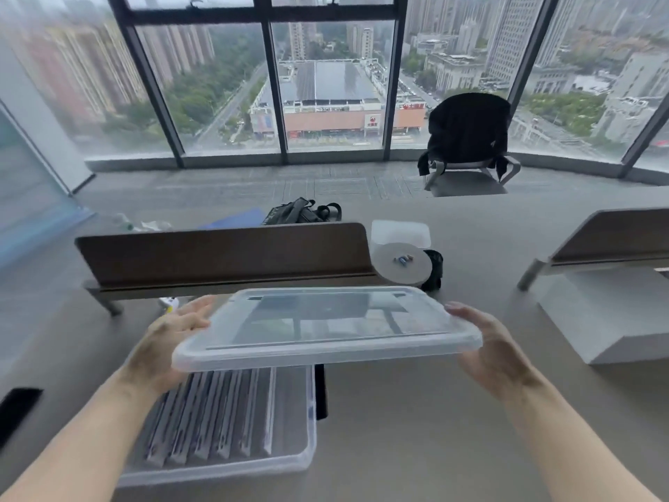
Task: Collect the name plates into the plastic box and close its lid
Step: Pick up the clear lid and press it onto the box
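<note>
1. I am holding the clear, flat plastic lid (325,327) up in the air with both hands — one on each short end.
2. My left hand (170,342) presses flat against the left end of the lid, fingers stretched out along its edge. My right hand (488,346) does the same on the right end. Neither hand is curled into a fist; they squeeze the lid between them.
3. The see-through plastic box (289,461) sits on the grey table (416,429), low and to the left, right under the lid's left part. The lid is not touching it yet.
4. Inside the box I can see the thin grey name plates (213,418), standing on edge in a row, one behind the other. I see no more plates out on the table, so I think the collecting part is done.
5. That makes this the last step — closing the box.
6. Next, I think the lid needs to go left and towards me until it sits right over the box, with all four corners lined up.
7. Then it should go down flat and be pushed along the rim until it sits tight. If it tilts, one side may pop up.
</note>
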Demonstrator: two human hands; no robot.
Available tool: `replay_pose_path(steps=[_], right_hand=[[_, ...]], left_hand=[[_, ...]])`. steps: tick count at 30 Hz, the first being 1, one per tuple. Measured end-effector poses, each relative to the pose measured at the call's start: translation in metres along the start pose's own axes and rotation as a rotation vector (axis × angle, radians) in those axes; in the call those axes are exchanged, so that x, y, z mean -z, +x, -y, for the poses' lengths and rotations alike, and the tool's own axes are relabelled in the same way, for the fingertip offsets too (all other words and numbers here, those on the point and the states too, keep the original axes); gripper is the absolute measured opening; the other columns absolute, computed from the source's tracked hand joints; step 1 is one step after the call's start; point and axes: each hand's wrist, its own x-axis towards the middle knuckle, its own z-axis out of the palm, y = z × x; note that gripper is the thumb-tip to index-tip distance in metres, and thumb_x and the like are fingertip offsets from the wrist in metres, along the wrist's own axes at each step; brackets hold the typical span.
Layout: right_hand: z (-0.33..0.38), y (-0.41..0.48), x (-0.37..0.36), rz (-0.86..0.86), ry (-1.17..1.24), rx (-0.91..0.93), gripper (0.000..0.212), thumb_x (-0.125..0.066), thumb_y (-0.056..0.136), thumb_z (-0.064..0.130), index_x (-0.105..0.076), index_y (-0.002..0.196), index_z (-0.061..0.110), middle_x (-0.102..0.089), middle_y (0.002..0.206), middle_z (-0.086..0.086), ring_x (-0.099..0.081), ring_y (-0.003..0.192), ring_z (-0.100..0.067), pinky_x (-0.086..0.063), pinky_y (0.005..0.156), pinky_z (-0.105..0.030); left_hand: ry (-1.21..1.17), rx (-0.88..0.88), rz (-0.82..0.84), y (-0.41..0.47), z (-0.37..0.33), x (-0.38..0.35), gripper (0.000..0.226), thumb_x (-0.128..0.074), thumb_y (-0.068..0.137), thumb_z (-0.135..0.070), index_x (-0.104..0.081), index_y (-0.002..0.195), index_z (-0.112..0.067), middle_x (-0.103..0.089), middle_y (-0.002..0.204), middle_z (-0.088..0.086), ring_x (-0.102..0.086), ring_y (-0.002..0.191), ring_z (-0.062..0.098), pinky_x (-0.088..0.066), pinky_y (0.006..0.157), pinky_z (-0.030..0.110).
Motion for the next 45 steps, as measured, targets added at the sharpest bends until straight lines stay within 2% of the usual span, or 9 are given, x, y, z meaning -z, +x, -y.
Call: replay_pose_path(steps=[2,4,6,12,15,24,30,36,45], right_hand=[[-0.006,-0.001,-0.011,0.034,-0.05,-0.026,0.026,-0.062,0.087,0.005,-0.064,0.113,-0.002,-0.072,0.108,-0.021,-0.072,0.083,-0.028,-0.061,0.064,-0.031],[-0.014,0.002,-0.028,0.046,-0.116,-0.03,0.033,-0.058,0.091,-0.002,-0.068,0.122,0.003,-0.073,0.116,-0.023,-0.071,0.092,-0.034,-0.064,0.072,-0.036],[-0.023,0.008,-0.046,0.003,-0.202,0.011,0.031,-0.059,0.094,-0.001,-0.072,0.12,0.008,-0.075,0.115,-0.021,-0.072,0.094,-0.035,-0.063,0.077,-0.038],[-0.056,0.027,-0.107,-0.19,-0.461,0.186,0.024,-0.073,0.09,0.01,-0.073,0.114,0.013,-0.08,0.104,-0.008,-0.075,0.097,-0.025,-0.061,0.088,-0.035],[-0.076,0.031,-0.139,-0.226,-0.603,0.198,0.025,-0.076,0.087,0.01,-0.072,0.112,0.01,-0.078,0.101,-0.008,-0.074,0.096,-0.025,-0.059,0.091,-0.043],[-0.165,0.051,-0.193,-0.481,-1.064,0.117,0.028,-0.085,0.075,0.013,-0.078,0.102,0.011,-0.079,0.087,0.0,-0.074,0.085,-0.016,-0.058,0.095,-0.038],[-0.2,0.064,-0.192,-0.534,-1.137,0.09,0.021,-0.08,0.078,0.01,-0.08,0.099,0.011,-0.074,0.079,0.003,-0.072,0.081,-0.015,-0.057,0.091,-0.031],[-0.211,0.09,-0.177,-0.506,-1.257,0.039,0.02,-0.073,0.083,0.008,-0.081,0.101,0.01,-0.072,0.079,0.002,-0.068,0.079,-0.016,-0.054,0.088,-0.027],[-0.231,0.113,-0.161,-0.505,-1.339,-0.005,0.015,-0.067,0.082,0.021,-0.077,0.088,0.012,-0.078,0.081,0.001,-0.071,0.088,-0.031,-0.058,0.084,-0.045]], left_hand=[[0.02,0.003,-0.038,-0.012,-0.007,0.02,0.044,-0.048,0.097,0.007,-0.058,0.138,-0.006,-0.073,0.126,0.007,-0.076,0.091,0.015,-0.059,0.078,0.032],[0.03,0.031,-0.045,-0.026,-0.013,0.034,0.031,-0.048,0.097,0.01,-0.068,0.117,-0.005,-0.081,0.091,0.009,-0.078,0.065,0.019,-0.064,0.059,0.031],[0.034,0.051,-0.069,-0.035,-0.015,0.05,0.029,-0.05,0.097,0.01,-0.07,0.113,-0.003,-0.08,0.082,0.013,-0.076,0.058,0.023,-0.064,0.053,0.035],[0.149,-0.064,-0.246,-0.033,-0.013,0.119,0.044,-0.062,0.095,0.009,-0.063,0.137,-0.003,-0.074,0.122,0.019,-0.073,0.094,0.03,-0.062,0.085,0.041],[0.231,-0.115,-0.301,-0.023,-0.013,0.157,0.045,-0.065,0.095,0.005,-0.064,0.137,-0.011,-0.075,0.117,0.018,-0.07,0.1,0.034,-0.055,0.098,0.05],[0.616,-0.138,-0.323,0.031,0.02,0.243,0.03,-0.08,0.087,-0.007,-0.077,0.117,-0.007,-0.077,0.089,-0.007,-0.074,0.09,0.019,-0.056,0.098,0.039],[0.941,-0.16,-0.385,0.054,0.04,0.241,0.029,-0.086,0.081,-0.017,-0.081,0.108,-0.009,-0.081,0.099,0.007,-0.07,0.084,0.016,-0.055,0.09,0.029],[0.977,-0.084,-0.39,0.072,0.061,0.232,0.025,-0.085,0.081,-0.017,-0.083,0.104,-0.009,-0.082,0.095,0.006,-0.069,0.08,0.015,-0.053,0.087,0.027],[1.025,-0.083,-0.396,0.08,0.07,0.225,0.019,-0.081,0.083,-0.014,-0.083,0.102,-0.008,-0.082,0.098,0.01,-0.074,0.091,0.021,-0.052,0.09,0.031]])
